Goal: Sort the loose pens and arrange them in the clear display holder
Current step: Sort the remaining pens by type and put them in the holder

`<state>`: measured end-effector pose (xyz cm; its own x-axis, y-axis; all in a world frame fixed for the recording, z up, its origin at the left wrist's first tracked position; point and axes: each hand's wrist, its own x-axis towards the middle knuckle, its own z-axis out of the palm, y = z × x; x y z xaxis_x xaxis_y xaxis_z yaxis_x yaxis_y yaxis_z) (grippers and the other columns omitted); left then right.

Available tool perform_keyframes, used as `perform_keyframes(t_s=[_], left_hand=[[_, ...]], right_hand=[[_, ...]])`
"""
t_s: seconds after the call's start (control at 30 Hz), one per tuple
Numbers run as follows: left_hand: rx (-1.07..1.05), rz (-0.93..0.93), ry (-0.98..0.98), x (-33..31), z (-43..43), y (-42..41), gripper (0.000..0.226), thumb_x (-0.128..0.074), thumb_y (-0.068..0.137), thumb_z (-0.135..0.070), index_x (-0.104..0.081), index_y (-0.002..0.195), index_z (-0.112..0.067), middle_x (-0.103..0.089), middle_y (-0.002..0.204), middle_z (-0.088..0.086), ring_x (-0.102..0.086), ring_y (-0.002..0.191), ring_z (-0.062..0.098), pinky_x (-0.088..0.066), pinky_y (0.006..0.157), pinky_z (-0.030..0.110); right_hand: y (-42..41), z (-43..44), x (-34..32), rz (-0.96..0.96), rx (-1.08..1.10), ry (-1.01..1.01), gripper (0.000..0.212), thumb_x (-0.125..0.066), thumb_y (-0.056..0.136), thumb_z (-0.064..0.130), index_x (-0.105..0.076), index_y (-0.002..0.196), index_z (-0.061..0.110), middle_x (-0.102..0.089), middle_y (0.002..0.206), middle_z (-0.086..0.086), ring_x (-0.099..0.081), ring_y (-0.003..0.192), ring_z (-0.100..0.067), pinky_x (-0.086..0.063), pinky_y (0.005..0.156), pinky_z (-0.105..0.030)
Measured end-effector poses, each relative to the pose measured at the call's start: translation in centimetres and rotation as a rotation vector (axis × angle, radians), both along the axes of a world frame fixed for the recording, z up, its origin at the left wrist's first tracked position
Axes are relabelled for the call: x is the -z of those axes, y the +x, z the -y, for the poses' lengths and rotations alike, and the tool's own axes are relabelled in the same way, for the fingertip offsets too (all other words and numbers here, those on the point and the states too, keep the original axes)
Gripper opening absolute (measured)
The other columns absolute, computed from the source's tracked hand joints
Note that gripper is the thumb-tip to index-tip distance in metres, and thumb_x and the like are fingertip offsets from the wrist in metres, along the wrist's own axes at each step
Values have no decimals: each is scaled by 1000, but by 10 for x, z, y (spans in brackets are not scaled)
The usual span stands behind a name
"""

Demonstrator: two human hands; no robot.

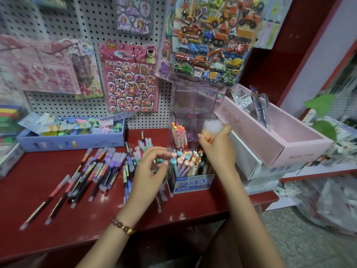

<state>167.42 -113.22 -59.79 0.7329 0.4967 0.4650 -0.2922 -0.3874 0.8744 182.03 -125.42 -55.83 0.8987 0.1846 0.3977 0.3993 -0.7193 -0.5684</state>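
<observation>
Two hands at the holder [193, 105].
Our right hand [217, 147] grips orange pens [209, 137] at its 3 o'clock; our left hand [147, 171] curls at 8, and we cannot tell on what.

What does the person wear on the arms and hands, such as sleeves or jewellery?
Both forearms are bare; no sleeve shows. The left wrist carries a bracelet of round reddish-brown beads with one gold-coloured bead. The left hand seems to bear a thin ring. The right hand shows no jewellery.
</observation>
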Motion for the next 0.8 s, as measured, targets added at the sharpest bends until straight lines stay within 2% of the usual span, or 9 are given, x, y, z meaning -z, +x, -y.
perform_keyframes(t_s=[0.07, 0.17, 0.27, 0.37, 0.5, 0.63, 0.7, 0.77, 0.8], left_hand=[[-3, 5, -3, 1, -2, -2, 37, -54, 85, 10, -62, 88, -26, -57, 108, -6, -54, 104, -1, -44, 83, 12], [-7, 9, -8, 0, -4, -4, 36, -54, 86, 10, -63, 87, -26, -58, 108, -4, -54, 104, -1, -43, 84, 11], [-11, 18, -4, -1, -6, -6, 34, -55, 85, 10, -63, 86, -23, -59, 105, -1, -55, 103, 0, -42, 84, 9], [-20, 20, 0, 1, -9, -7, 33, -55, 85, 11, -64, 85, -21, -61, 102, -1, -56, 101, 0, -41, 84, 8], [-28, 11, 12, 3, -10, -5, 35, -54, 85, 11, -64, 85, -22, -62, 100, -5, -56, 99, -2, -41, 84, 7], [-18, 8, 38, 6, -11, -5, 37, -54, 85, 11, -63, 85, -25, -62, 99, -8, -57, 98, 0, -43, 84, 10], [-8, 10, 33, 7, -12, -6, 37, -54, 86, 10, -63, 84, -26, -63, 97, -8, -58, 98, 2, -44, 84, 13], [4, 8, 17, 8, -14, -8, 36, -53, 86, 10, -64, 85, -25, -64, 94, -10, -59, 97, 4, -45, 85, 15], [7, 5, 11, 8, -15, -9, 35, -53, 87, 9, -64, 85, -25, -64, 94, -11, -59, 97, 4, -46, 85, 16]], right_hand=[[-2, -4, -1, 72, -36, -57, 61, -61, 88, 39, -28, 127, 7, -62, 108, -12, -62, 91, -33, -34, 60, -31], [0, -7, -3, 92, -43, -44, 61, -62, 88, 35, -28, 129, 7, -58, 116, -12, -61, 93, -33, -35, 62, -32], [8, -2, 1, 95, -24, 39, 61, -63, 85, 37, -25, 125, 12, -61, 110, -13, -61, 77, -29, -35, 54, -30], [12, 3, 5, 94, -38, 71, 67, -66, 83, 40, -23, 128, 14, -62, 105, -13, -51, 60, -18, -25, 44, -24], [12, 3, 4, 77, -84, 21, 66, -67, 83, 37, -23, 126, 16, -56, 88, -6, -48, 57, -19, -24, 43, -25], [14, 2, 5, 43, -88, -4, 83, -74, 76, 41, -18, 132, 17, -44, 83, 2, -47, 57, -21, -23, 43, -26], [11, 3, 7, 51, -97, -9, 91, -75, 74, 47, -14, 134, 17, -46, 92, 0, -55, 66, -26, -27, 44, -26], [3, 6, 5, 105, -85, 22, 91, -72, 75, 49, -17, 136, 10, -44, 119, -7, -59, 88, -30, -35, 51, -27], [-4, 8, 2, 151, -72, 53, 86, -70, 78, 48, -22, 136, 6, -40, 127, -10, -58, 90, -30, -36, 55, -27]])
